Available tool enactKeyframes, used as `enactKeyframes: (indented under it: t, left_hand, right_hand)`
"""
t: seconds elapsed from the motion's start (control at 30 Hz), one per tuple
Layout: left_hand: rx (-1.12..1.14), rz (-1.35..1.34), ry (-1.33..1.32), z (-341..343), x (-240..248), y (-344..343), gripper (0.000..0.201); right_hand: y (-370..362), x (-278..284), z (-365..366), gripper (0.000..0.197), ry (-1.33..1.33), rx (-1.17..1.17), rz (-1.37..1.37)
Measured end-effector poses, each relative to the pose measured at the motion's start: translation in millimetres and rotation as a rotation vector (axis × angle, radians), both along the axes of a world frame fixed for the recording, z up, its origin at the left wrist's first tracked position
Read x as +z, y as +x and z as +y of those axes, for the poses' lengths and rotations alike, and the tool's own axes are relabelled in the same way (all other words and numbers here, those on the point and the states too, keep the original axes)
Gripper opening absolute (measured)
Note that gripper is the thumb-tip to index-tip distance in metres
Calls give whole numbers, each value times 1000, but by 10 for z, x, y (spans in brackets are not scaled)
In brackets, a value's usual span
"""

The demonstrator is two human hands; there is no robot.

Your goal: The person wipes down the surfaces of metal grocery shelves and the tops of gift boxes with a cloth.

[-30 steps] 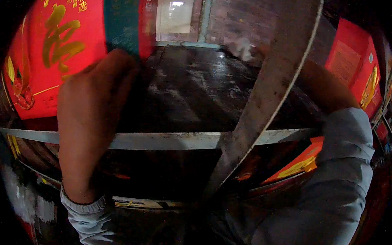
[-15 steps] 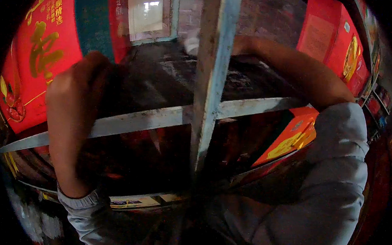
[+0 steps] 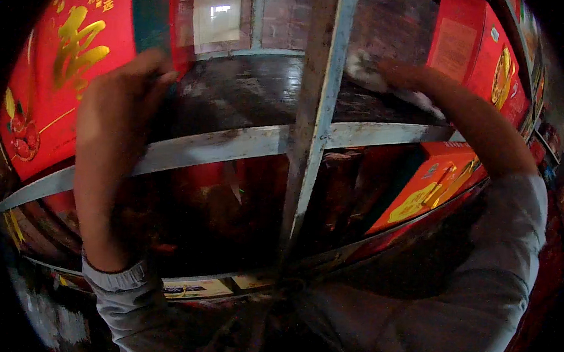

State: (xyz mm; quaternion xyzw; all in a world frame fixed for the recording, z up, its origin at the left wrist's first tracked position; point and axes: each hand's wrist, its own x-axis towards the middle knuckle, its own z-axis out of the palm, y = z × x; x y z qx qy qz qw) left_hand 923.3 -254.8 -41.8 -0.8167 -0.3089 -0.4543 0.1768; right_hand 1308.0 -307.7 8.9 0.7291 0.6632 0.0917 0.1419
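Right hand: reaches in over the shelf from the lower right; the right hand [image 3: 392, 74] is at the white cloth, but blur hides its fingers, so whether they grip the cloth or press it flat cannot be told.
White cloth: the white cloth [image 3: 364, 69] lies bunched at the right hand's fingertips, on their left side, toward the back of the dark shelf board [image 3: 248, 89].
Key relation: the right hand is much the nearer to the cloth; the left is well apart, beyond the metal post [image 3: 319, 70], which stands just left of the cloth. The cloth's long axis is unclear (a pale patch [image 3: 428, 104] shows below the right forearm, perhaps the same cloth).
Left hand: the left hand [image 3: 135, 75] is raised with fingers partly curled and thumb apart; whether it touches anything cannot be told.
Large red box: the large red box [image 3: 42, 112], with gold brushwork, stands behind and to the left of the left hand, nearest to it.
Shelf rail: the pale shelf rail [image 3: 226, 147] crosses below both hands, passing behind the left forearm.
Right-side boxes: a second red box [image 3: 454, 48] stands beyond the right forearm; an orange box [image 3: 420, 191] sits beneath that arm, one tier down.
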Motion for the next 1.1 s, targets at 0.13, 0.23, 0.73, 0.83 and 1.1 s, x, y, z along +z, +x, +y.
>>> enactKeyframes:
  t: [0.13,0.23,0.73,0.83,1.1]
  left_hand:
    - [-56,7,22,-6,18,70,11]
    - [-44,4,23,-29,5,5,12]
    - [-130,23,-46,6,28,-13,10]
    - [-158,29,-46,-3,39,2,10]
    - [-99,-4,-93,-33,5,-8,11]
  right_hand:
    - [-471,-223,1112,40,24,467,262]
    - [-1202,-277,1282,38,87,786,256]
    - [256,-122,-588,42,141,203,146]
    - [211,-138,-487,43,178,117,-79]
    - [-49,-153,-882,36,218,135,207]
